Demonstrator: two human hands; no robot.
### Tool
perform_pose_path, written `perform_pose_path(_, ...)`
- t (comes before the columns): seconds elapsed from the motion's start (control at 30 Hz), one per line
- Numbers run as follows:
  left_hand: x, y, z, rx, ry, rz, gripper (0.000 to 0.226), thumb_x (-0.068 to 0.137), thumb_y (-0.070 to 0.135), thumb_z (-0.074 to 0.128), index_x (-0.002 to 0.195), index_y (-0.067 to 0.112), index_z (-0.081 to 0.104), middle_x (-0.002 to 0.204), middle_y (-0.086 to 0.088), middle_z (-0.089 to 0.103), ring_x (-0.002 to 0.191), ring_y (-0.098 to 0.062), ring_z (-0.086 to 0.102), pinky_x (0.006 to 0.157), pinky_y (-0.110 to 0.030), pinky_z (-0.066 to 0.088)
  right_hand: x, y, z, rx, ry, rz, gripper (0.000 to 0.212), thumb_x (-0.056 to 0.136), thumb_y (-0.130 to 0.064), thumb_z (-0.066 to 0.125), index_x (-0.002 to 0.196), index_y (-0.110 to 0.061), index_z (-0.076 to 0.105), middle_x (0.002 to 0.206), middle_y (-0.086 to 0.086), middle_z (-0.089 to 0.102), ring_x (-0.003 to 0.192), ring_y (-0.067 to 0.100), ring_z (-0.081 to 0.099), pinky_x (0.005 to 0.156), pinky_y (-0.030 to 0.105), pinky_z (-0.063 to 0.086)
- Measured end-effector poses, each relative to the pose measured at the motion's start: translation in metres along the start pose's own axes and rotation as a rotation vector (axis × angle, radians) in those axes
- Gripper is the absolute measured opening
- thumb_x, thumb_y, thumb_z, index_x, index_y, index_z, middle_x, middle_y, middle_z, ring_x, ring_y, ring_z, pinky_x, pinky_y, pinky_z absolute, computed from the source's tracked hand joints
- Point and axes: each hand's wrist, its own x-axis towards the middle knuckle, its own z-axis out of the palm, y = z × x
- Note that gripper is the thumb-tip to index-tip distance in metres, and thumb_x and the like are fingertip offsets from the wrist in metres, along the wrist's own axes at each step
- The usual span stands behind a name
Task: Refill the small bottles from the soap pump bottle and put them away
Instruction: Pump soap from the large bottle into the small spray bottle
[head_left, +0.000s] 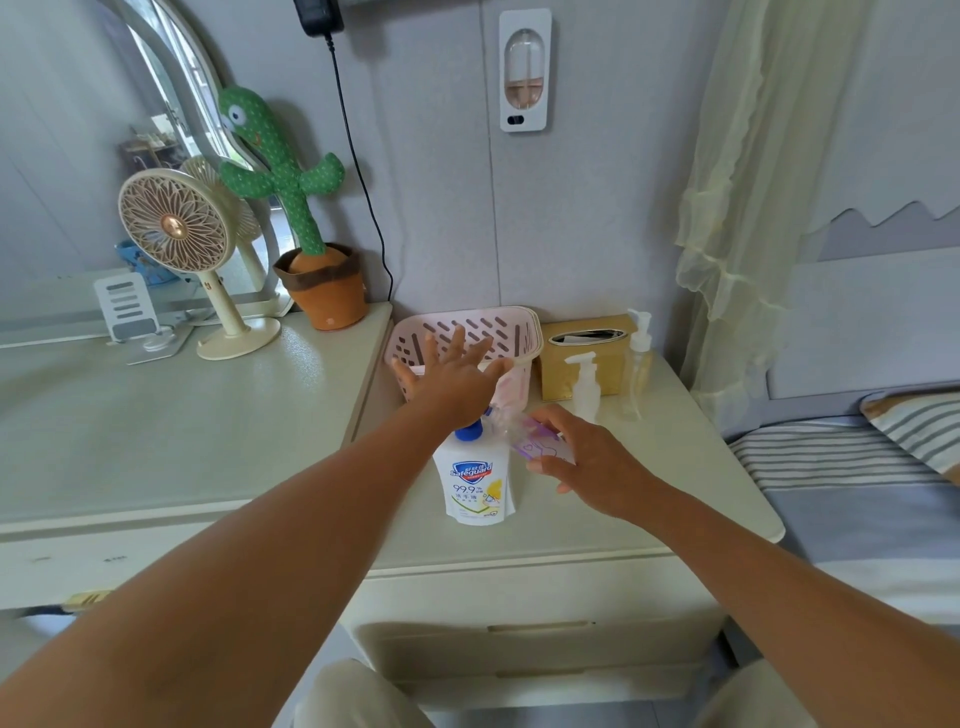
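Toward the desk's (649, 493) front edge, soap from the Safeguard pump bottle (475, 483) could spill if the small clear purple-printed container (540, 441) slips off its nozzle. The right hand (587, 462) pinches that container between thumb and curled fingers. The left hand (457, 374) spreads flat over the pump, holding nothing; two small pump bottles (584, 384) stand near the back right corner.

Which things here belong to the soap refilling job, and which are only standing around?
For the job: soap pump bottle; small purple container held by the right hand; left hand over the pump; short pump bottle; tall clear pump bottle; pink basket, probably for storage.

Just lying about: fan; plush cactus; tissue box; phone stand; wall dispenser.
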Motion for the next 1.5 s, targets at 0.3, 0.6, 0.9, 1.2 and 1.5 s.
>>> perform_pose_path(0.3,0.0,0.0,0.003,-0.008,-0.011,-0.004,0.055,0.096,0.058,0.016,0.149,0.043,0.011,0.159,0.005,-0.011,0.144,-0.028,-0.019,0.103,-0.069,-0.017,-0.002,-0.003,-0.002,-0.007,-0.002,0.006,0.034,0.089,-0.024,0.06,0.12,-0.024,0.046,0.111,-0.002,0.055,0.088,0.018,0.058,0.062,0.03,0.058)
perform_pose_path(0.6,0.005,-0.005,0.008,0.026,-0.011,0.021,0.051,0.098,0.054,0.018,0.147,0.045,0.012,0.158,0.006,-0.01,0.144,-0.03,-0.02,0.102,-0.07,-0.017,-0.001,-0.002,-0.002,-0.031,-0.003,0.011,0.036,0.089,-0.028,0.06,0.122,-0.026,0.044,0.114,-0.003,0.055,0.092,0.018,0.058,0.061,0.026,0.058)
perform_pose_path(0.9,0.01,-0.006,0.007,0.065,-0.028,0.05,0.058,0.09,0.062,0.005,0.146,0.048,0.012,0.157,0.009,-0.009,0.144,-0.03,-0.02,0.103,-0.071,-0.016,0.0,-0.002,-0.003,-0.034,0.002,0.011,0.035,0.089,-0.027,0.06,0.12,-0.026,0.045,0.115,-0.003,0.054,0.093,0.018,0.057,0.06,0.023,0.057)
perform_pose_path(1.2,0.008,-0.005,0.009,0.03,-0.038,0.026,0.053,0.095,0.058,0.011,0.147,0.046,0.009,0.157,0.009,-0.01,0.143,-0.029,-0.021,0.101,-0.069,-0.017,0.005,0.003,-0.002,-0.094,0.012,-0.002,0.034,0.088,-0.032,0.061,0.118,-0.031,0.044,0.112,-0.005,0.057,0.092,0.019,0.059,0.071,0.032,0.057)
perform_pose_path(1.5,-0.002,0.001,0.0,0.085,-0.06,0.043,0.047,0.101,0.047,0.019,0.147,0.046,0.012,0.159,0.002,-0.012,0.142,-0.033,-0.021,0.101,-0.074,-0.014,0.005,0.001,-0.003,-0.075,0.035,-0.012,0.038,0.088,-0.022,0.062,0.123,-0.023,0.047,0.112,-0.012,0.05,0.098,0.009,0.051,0.072,0.015,0.045)
